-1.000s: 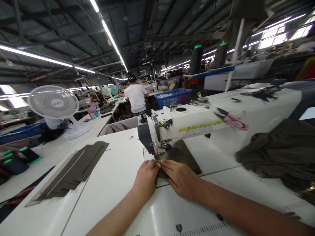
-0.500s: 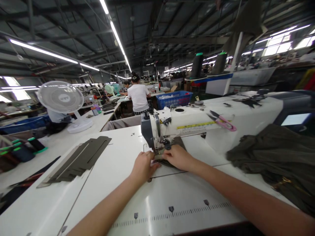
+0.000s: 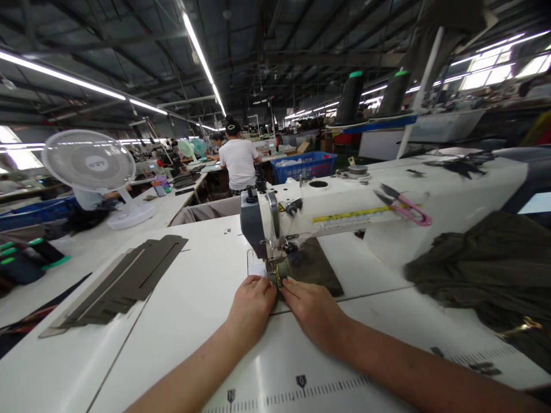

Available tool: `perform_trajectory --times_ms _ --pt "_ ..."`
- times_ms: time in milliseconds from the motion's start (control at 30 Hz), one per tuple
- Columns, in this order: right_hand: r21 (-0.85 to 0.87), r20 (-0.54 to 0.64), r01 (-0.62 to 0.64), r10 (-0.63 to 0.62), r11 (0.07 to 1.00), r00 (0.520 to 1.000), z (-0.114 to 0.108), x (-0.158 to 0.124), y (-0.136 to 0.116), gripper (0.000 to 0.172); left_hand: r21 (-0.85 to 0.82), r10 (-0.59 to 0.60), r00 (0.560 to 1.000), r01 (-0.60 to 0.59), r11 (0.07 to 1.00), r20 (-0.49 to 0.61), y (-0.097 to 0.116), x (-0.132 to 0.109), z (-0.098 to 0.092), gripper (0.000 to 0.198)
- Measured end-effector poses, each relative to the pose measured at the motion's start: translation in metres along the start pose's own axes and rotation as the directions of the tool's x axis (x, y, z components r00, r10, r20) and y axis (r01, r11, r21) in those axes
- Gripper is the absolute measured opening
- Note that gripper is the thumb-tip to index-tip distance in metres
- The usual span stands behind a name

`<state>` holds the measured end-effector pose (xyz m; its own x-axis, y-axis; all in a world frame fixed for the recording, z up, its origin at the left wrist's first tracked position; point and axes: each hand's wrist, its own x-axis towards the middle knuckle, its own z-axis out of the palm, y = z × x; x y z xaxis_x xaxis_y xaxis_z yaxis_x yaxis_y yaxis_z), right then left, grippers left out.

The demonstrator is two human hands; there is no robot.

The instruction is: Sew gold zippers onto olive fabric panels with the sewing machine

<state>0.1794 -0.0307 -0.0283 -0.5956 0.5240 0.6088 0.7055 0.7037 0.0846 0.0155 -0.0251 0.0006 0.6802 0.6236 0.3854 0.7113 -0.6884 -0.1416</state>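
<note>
A dark olive fabric piece [image 3: 321, 268] lies under the needle area of the white sewing machine [image 3: 344, 215], mostly to the right of the presser foot. My left hand [image 3: 253, 301] is at the fabric's near left edge, its fingers bent together just in front of the foot. Beside it, my right hand [image 3: 312, 310] has its fingers together, pressing on the near edge of the same fabric. A brass-coloured strip [image 3: 278, 275] shows between my fingertips, running toward the foot. The fingertips of both hands are partly hidden.
Stacked olive panels [image 3: 129, 275] lie left. Pink-handled snips [image 3: 411, 211] rest on the machine arm. Crumpled dark fabric [image 3: 482, 264] is at right. A white fan [image 3: 92, 163], thread cones [image 3: 26, 269] and a blue basket [image 3: 301, 166] stand beyond; a person [image 3: 239, 160] sits ahead.
The fabric has turned and now spreads out to the right of the foot. Both hands have drawn slightly nearer the front edge, with fingers pointing forward. The view has shifted a little.
</note>
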Motion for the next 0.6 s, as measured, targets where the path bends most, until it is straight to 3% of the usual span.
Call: perform_trajectory --times_ms 300,600 --pt "0.061 0.085 -0.053 0.048 0.997 0.995 0.004 0.012 0.011 0.022 -0.008 0.017 0.997 -0.018 1.0 -0.08 -0.013 0.01 0.011 0.012" --pt "0.081 -0.017 -0.11 0.112 0.991 0.994 0.007 0.014 0.012 0.023 -0.107 -0.051 0.987 0.035 0.994 -0.154 -0.016 0.004 0.008 0.014"
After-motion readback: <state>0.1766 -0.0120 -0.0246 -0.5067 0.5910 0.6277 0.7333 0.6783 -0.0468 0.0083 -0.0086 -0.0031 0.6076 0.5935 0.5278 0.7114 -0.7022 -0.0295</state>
